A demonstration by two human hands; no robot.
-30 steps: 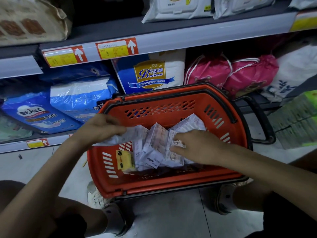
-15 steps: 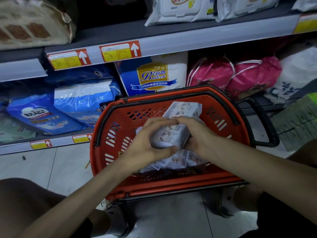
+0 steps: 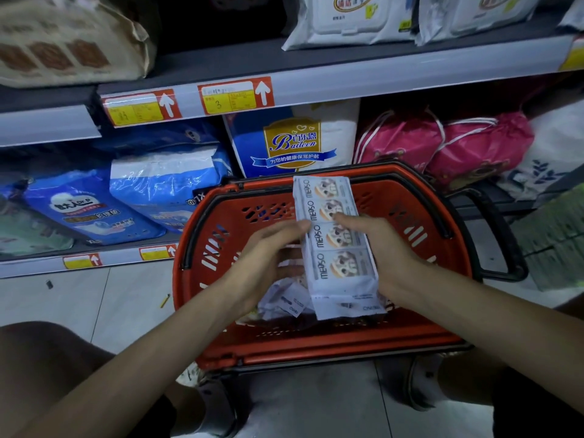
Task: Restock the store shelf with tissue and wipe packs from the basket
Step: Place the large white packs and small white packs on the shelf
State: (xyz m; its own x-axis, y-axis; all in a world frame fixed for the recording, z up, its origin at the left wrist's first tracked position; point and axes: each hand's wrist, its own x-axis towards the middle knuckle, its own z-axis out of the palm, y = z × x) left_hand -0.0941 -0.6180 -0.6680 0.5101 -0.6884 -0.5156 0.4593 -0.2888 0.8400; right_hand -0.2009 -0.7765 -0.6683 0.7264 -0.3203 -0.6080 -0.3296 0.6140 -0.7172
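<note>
One strip of tissue packs (image 3: 335, 245), four printed panels in a row, is held lengthwise above the one red basket (image 3: 316, 352). Two hands hold it. The right hand (image 3: 382, 251) grips its right edge, thumb on top and the other fingers hidden beneath. The left hand (image 3: 268, 260) has its curved fingers (image 3: 301, 226) against the left edge. More loose packs (image 3: 284, 300) lie in the basket; their number is unclear. Behind it, two pink bags (image 3: 442, 147) sit on the lower shelf (image 3: 126, 256).
</note>
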